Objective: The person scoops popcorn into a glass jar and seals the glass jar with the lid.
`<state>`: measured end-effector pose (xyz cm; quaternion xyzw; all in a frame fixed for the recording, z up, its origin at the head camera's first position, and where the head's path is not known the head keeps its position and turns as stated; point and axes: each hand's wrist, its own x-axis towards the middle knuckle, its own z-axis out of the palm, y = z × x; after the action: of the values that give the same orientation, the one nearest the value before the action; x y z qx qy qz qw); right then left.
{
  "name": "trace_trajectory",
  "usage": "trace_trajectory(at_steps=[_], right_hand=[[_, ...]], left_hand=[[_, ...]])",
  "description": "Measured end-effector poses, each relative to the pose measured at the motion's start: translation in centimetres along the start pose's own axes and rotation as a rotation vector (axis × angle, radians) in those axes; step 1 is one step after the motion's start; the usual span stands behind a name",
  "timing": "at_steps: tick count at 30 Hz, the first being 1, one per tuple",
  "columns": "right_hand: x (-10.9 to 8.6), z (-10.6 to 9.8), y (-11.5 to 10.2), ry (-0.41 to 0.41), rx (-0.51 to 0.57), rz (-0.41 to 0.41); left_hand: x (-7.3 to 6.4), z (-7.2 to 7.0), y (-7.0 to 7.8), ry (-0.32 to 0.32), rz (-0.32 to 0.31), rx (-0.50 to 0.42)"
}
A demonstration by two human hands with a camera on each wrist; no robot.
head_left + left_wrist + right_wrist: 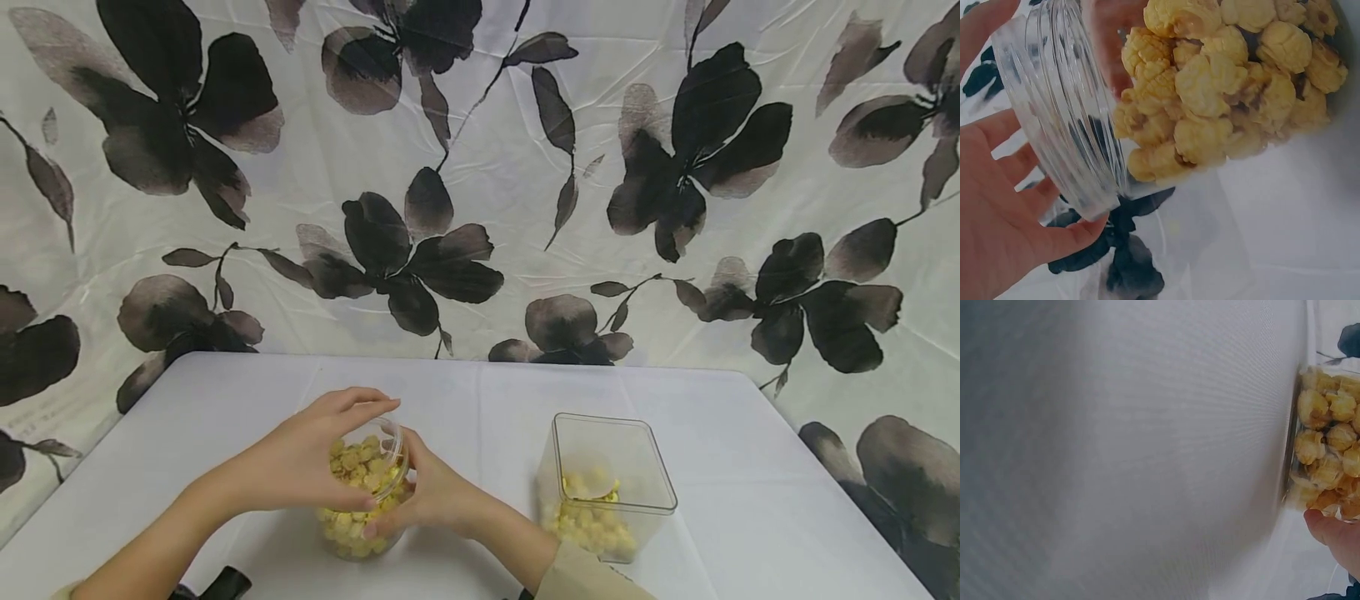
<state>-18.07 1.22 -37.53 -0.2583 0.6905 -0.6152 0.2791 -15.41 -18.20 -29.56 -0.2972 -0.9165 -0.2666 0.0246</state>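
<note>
A clear round jar (358, 546) full of yellow popcorn (1213, 87) stands on the white table, left of its middle. My left hand (303, 458) spreads over the jar's top, its thumb and fingers curved round the clear lid (1035, 119). In the left wrist view, the lid's rim sits against the ridged neck of the jar. From the right, my right hand (438, 492) grips the jar's side, thumb toward me. The right wrist view catches only the thumb (1332, 537) at the popcorn-filled wall.
To the right stands an open-topped, clear square container (652, 475), partly filled with popcorn (592, 529). A black object (225, 585) shows at the table's near left edge. Behind the table (720, 433) hangs a white cloth (525, 167) with dark flowers.
</note>
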Motion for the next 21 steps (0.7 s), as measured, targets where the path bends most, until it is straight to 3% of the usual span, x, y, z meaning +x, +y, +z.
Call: trace_trajectory(at_steps=[8,21], right_hand=[[-0.06,-0.12,0.12,-0.021,0.009,0.007],[-0.06,-0.13,0.13,-0.011,0.003,0.009]], left_hand=[[0.55,0.32,0.37,-0.071,-0.019,0.104],[0.79,0.36,0.59,-0.067,-0.007,0.169]])
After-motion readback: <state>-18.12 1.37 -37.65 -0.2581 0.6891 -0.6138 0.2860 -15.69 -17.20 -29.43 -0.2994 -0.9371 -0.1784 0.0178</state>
